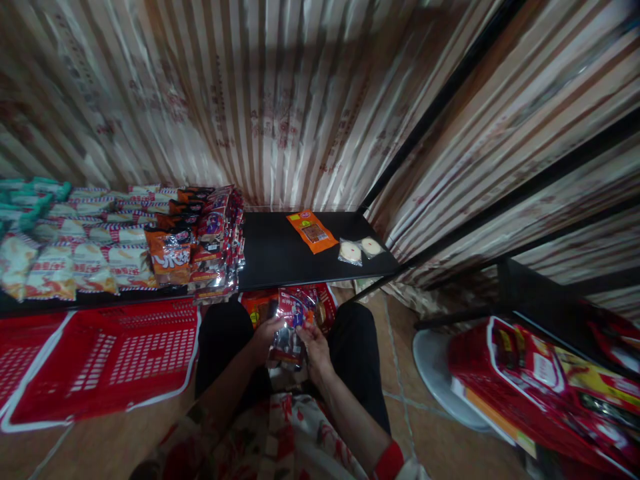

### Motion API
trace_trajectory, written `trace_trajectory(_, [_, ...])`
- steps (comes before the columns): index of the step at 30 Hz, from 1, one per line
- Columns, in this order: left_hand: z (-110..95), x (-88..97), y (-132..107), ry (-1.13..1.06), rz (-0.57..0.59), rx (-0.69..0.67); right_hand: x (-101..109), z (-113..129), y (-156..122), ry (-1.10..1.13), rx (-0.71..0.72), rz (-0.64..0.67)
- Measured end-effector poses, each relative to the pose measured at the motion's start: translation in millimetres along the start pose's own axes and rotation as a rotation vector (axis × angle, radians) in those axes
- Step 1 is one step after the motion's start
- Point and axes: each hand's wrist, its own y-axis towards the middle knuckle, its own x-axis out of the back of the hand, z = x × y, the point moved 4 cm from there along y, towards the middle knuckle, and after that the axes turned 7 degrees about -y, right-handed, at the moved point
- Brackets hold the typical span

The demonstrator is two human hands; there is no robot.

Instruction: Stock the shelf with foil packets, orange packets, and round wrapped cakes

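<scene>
Low between my knees, a red and purple snack packet (290, 323) is held upright. My left hand (267, 335) grips its left edge with the fingers closed. On its right side, my right hand (315, 347) pinches it with the thumb in front. Behind the packet, a red basket of packaged snacks (327, 307) is partly hidden by my hands. On the black shelf (270, 257) above lie an orange snack packet (313, 231) and two clear-wrapped round white pieces (350, 252). A stack of similar red packets (215, 240) stands at the left of the bare stretch.
Rows of white snack bags (90, 263) and an orange bag (170, 257) fill the shelf's left part. Red plastic baskets (140, 353) sit below it. At right, a full red basket (475, 360) stands by a grey stool (427, 373). Black metal bars (445, 87) cross the upper right.
</scene>
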Motion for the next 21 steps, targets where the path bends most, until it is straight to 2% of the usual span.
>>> trace_trajectory(4, [-4, 0.2, 0, 0.016, -0.024, -0.018, -3, 3, -2, 0.021, -0.019, 0.059])
trace_trajectory(9, [-15, -9.1, -10, -0.030, -0.016, -0.025, -6, 12, -6, -0.014, 0.037, 0.039])
trace_trajectory(15, [-30, -12.1, -16, -0.015, -0.030, -0.041, -21, 25, -11, 0.024, 0.051, 0.127])
trace_trajectory(21, [-48, -10.8, -20, -0.017, -0.013, -0.084, -37, 37, -6, -0.033, 0.092, 0.236])
